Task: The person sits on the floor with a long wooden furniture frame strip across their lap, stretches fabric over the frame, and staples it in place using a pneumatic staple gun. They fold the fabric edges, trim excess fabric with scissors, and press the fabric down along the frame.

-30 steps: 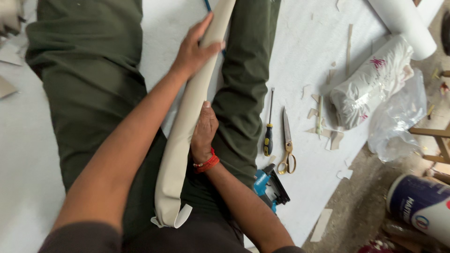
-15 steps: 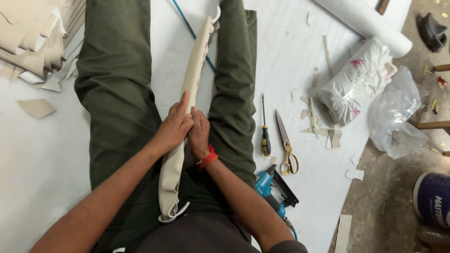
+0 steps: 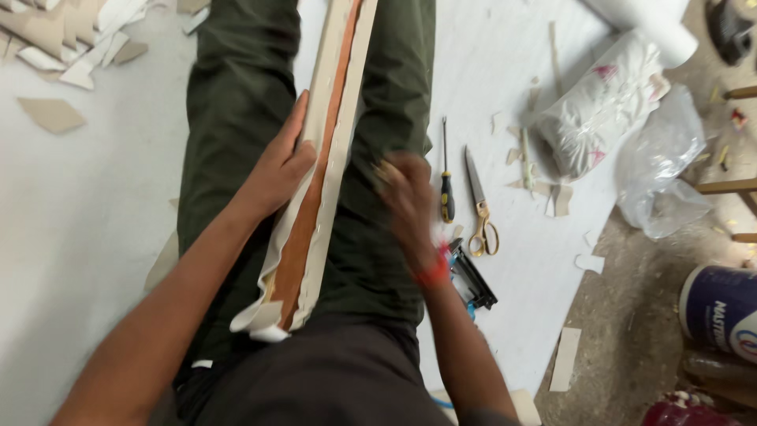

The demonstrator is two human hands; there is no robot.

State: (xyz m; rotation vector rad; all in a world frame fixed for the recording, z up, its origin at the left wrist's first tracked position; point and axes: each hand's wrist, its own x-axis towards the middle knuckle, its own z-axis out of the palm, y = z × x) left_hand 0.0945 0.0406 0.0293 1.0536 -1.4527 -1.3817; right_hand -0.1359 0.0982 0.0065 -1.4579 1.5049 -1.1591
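We look down at our own lap, legs in dark green trousers [image 3: 236, 118] stretched out over a white sheet [image 3: 95, 205] on the floor. Along the gap between the legs lies a long padded strip [image 3: 319, 181], cream fabric wrapped round a reddish-brown wooden core that shows as a stripe down its middle; its near end, with loose fabric flaps, rests at our waist and its far end runs out past the top edge.

Our left hand [image 3: 277, 164] lies against the left side of the strip, fingers curled over the cream fabric edge in a loose grasp. Our right hand [image 3: 406, 189] is blurred, over the right thigh just beside the strip; we cannot tell whether it is open or closed or whether it has hold of anything. A red band [image 3: 434, 272] sits at its wrist.

To the right on the sheet lie a screwdriver [image 3: 446, 185] with a black and yellow handle, scissors [image 3: 479, 205] with yellowish handles, and a black and blue stapler-like tool [image 3: 473, 280] near our right forearm. Further right, a white bundled bag [image 3: 603, 110] with small red marks lies beside a crumpled clear plastic bag [image 3: 662, 173]. A white roll [image 3: 643, 28] lies at the top right. At the right edge stands a round tub [image 3: 721, 312], dark blue with a white label panel. Cream offcuts [image 3: 71, 39] are heaped at the upper left.
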